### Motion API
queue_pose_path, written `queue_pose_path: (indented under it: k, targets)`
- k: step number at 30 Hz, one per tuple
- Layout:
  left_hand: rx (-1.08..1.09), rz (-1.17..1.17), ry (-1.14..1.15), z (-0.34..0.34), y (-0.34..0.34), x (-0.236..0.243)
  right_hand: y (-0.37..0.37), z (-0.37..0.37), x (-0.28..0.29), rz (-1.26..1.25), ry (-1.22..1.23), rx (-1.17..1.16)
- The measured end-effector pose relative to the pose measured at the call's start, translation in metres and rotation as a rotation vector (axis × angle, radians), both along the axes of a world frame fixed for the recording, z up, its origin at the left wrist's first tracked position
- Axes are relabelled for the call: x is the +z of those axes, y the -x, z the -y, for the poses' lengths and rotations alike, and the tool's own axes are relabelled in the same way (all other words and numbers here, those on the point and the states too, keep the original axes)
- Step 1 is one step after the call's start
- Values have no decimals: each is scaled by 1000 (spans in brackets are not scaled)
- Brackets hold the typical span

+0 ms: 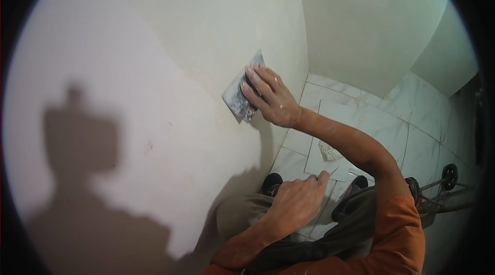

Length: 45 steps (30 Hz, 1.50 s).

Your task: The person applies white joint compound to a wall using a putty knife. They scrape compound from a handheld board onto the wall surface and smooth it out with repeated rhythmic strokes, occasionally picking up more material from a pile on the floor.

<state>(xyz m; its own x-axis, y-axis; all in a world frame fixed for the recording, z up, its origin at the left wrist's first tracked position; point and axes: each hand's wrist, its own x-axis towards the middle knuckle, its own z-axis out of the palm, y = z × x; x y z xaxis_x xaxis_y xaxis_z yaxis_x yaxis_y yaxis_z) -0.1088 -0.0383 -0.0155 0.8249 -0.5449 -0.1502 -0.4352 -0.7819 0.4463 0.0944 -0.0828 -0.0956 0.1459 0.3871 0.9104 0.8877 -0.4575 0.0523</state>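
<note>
The right hand point(270, 100) is pressed flat against the wall point(154, 68), its fingers point(256, 81) laid close together over the back of a putty blade point(242, 92), pinning it to the plaster. The blade is a flat, grey, rectangular sheet smeared with dried filler; it sits tilted, one corner pointing up and far, another down and left, at the border between a paler, brighter patch of wall on the left and a creamier stretch to the right. The right forearm runs down and right from the hand to an orange sleeve point(402, 228).

The left hand point(299, 203) hangs lower and nearer, fingers curled loosely around the near edge of a white flat board point(330, 135), which carries a small lump of pale filler point(329, 152) near its middle. Whether the grip is firm I cannot tell.

Beneath are grey trousers point(242, 213), dark shoes point(271, 182), and a marble-tiled floor point(412, 120). At the far right stands a wheeled metal frame point(449, 176). A shadow point(82, 172) of the person falls across the wall on the left.
</note>
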Motion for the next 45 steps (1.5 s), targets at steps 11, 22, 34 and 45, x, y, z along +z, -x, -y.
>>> queue_pose_path:
  k: [11,22,34,45]
  targets:
    - [-72,-82,-117,9,-32,-7,20,62,-59,-237,311,237]
    - [-51,-167,-136,12,-21,-7,-70,13,212,333,-262,58]
    - [-53,-153,-164,10,-12,1,-55,-11,163,209,-207,35]
    - [-49,-22,-46,4,1,-14,22,-19,9,18,-93,79]
